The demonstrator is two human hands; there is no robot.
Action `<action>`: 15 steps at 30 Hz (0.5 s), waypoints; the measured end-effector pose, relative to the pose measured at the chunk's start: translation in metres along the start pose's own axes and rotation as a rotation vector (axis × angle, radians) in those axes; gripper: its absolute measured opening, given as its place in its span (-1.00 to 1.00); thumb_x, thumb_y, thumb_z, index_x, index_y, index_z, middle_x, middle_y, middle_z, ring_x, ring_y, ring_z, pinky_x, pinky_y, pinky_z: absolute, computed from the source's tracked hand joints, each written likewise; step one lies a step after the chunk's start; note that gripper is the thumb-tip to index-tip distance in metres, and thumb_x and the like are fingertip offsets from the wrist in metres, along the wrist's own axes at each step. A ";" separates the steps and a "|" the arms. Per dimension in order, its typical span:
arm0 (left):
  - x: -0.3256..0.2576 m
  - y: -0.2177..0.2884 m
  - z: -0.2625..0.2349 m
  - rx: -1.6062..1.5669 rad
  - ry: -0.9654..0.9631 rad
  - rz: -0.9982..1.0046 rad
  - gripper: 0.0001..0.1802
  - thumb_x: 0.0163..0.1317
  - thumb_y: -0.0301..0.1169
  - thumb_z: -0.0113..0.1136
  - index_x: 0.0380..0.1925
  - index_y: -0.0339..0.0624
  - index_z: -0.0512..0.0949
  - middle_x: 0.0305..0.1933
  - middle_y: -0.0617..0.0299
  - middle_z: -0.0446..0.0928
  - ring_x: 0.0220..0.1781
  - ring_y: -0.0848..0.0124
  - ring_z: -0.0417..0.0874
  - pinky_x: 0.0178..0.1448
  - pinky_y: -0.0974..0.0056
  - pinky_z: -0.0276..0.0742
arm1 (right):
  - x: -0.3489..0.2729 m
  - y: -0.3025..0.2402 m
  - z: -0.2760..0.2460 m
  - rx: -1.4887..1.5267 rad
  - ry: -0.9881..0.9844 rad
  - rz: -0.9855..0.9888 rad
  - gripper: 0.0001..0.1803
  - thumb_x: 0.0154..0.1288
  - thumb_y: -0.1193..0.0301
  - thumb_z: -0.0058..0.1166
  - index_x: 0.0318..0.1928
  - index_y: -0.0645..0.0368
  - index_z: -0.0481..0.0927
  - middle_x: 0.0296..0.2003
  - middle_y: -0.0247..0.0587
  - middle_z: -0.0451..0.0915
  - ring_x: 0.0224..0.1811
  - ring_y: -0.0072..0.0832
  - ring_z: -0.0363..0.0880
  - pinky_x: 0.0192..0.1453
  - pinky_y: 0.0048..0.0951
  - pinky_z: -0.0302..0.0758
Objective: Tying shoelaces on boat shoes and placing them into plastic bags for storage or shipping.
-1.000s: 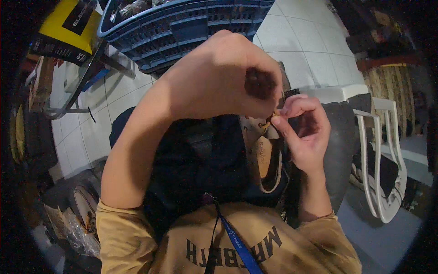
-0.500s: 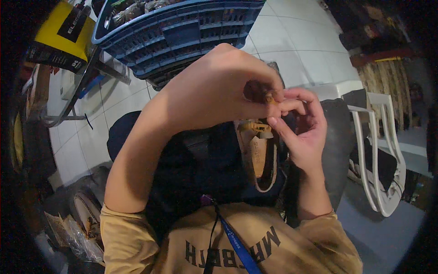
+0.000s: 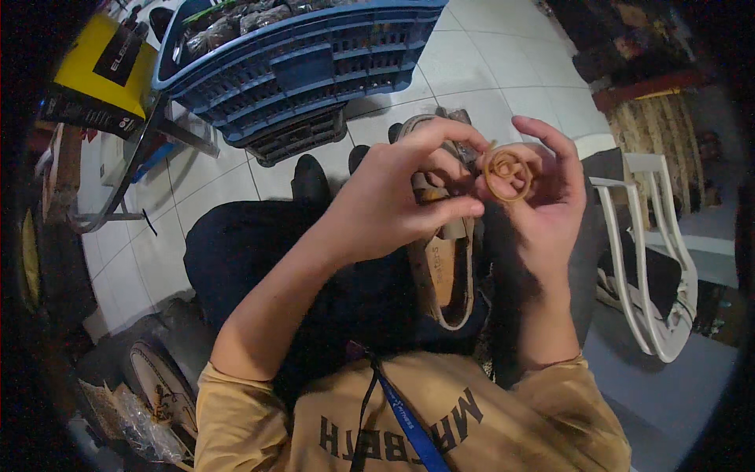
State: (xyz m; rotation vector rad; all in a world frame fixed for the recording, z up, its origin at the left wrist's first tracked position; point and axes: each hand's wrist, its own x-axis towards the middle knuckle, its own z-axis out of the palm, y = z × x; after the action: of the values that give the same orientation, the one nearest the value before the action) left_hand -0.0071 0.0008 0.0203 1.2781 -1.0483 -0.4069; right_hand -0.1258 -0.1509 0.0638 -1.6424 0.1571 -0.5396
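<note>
Hands (image 3: 472, 197) now apart, tan cord coil (image 3: 507, 173) in right palm.

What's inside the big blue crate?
The blue crate on the tiled floor holds dark bundles, some looking wrapped in clear plastic. Its walls and the picture's edge hide whatever lies deeper inside.

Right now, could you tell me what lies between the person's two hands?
In the head view, a tan coiled lace sits between the left hand and right hand, above the shoe.
</note>
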 end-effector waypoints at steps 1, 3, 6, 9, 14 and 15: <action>-0.001 0.000 0.001 0.000 0.001 0.004 -0.48 0.16 -0.53 0.53 0.13 -0.26 0.58 0.09 0.20 0.66 -0.02 0.55 0.67 0.13 0.36 0.54 | 0.001 -0.004 -0.004 -0.002 -0.001 -0.003 -0.39 0.28 0.67 0.31 0.32 0.31 0.40 -0.08 -0.08 0.72 -0.04 -0.44 0.72 0.08 -0.44 0.67; -0.004 0.002 0.002 -0.198 0.004 -0.200 -0.57 0.16 -0.52 0.53 0.04 -0.27 0.65 -0.14 0.24 0.73 -0.10 0.53 0.70 0.11 0.39 0.54 | 0.004 -0.011 -0.009 -0.093 0.039 -0.105 -0.53 0.29 0.65 0.32 0.19 0.34 0.53 -0.08 -0.08 0.73 -0.10 -0.45 0.73 0.02 -0.42 0.69; -0.002 0.008 -0.003 -0.105 -0.014 -0.175 -0.71 0.19 -0.51 0.50 -0.08 -0.31 0.70 -0.32 0.26 0.73 -0.15 0.53 0.71 0.06 0.40 0.54 | 0.009 -0.015 -0.028 -0.137 0.134 -0.151 -0.68 0.32 0.60 0.32 0.06 0.33 0.59 -0.09 -0.07 0.73 -0.19 -0.47 0.73 -0.18 -0.47 0.65; -0.006 0.007 -0.006 -0.231 -0.041 -0.218 -0.78 0.23 -0.50 0.47 -0.15 -0.35 0.72 -0.26 0.24 0.74 -0.13 0.55 0.70 0.02 0.39 0.56 | 0.012 -0.019 -0.030 -0.135 0.162 -0.123 -0.77 0.36 0.55 0.31 -0.03 0.31 0.60 -0.14 -0.06 0.72 -0.26 -0.47 0.71 -0.28 -0.48 0.58; -0.006 0.003 -0.011 -0.384 -0.061 -0.249 -0.82 0.31 -0.50 0.41 -0.14 -0.34 0.68 -0.22 0.26 0.71 -0.15 0.57 0.70 -0.01 0.43 0.57 | 0.012 -0.013 -0.037 -0.023 0.008 -0.171 -0.86 0.36 0.58 0.26 -0.13 0.28 0.58 -0.08 -0.02 0.67 -0.10 -0.39 0.70 -0.01 -0.39 0.60; -0.006 0.001 -0.011 -0.460 -0.053 -0.260 -0.83 0.33 -0.50 0.39 -0.14 -0.33 0.66 -0.20 0.27 0.70 -0.16 0.58 0.69 -0.02 0.45 0.57 | 0.009 -0.009 -0.048 -0.024 0.007 -0.167 -0.86 0.36 0.58 0.26 -0.13 0.28 0.58 -0.08 -0.02 0.67 -0.10 -0.39 0.70 -0.01 -0.39 0.60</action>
State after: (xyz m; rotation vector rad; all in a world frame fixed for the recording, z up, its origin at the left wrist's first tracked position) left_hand -0.0020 0.0119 0.0195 0.9908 -0.7724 -0.8330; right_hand -0.1403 -0.1969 0.0770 -1.6869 0.0310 -0.6726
